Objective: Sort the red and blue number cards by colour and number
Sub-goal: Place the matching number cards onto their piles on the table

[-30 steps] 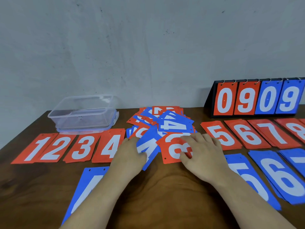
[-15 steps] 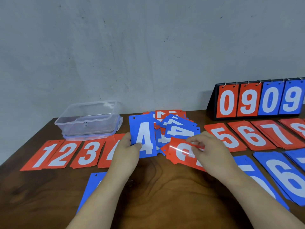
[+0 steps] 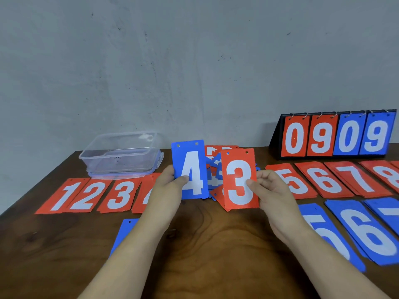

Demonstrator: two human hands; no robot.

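Left hand is pinching the blue 4 card by its edge, thumb on the face; my right hand is pinching the red 3 card likewise. I am holding both upright before the mixed pile for reading. I am judging the 3 due on the red 3 stack, the 4 beside the blue 5 stack

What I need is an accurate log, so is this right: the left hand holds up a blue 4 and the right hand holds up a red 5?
No. In the head view the right hand holds up a red 3, not a 5. The left hand does hold up a blue 4.
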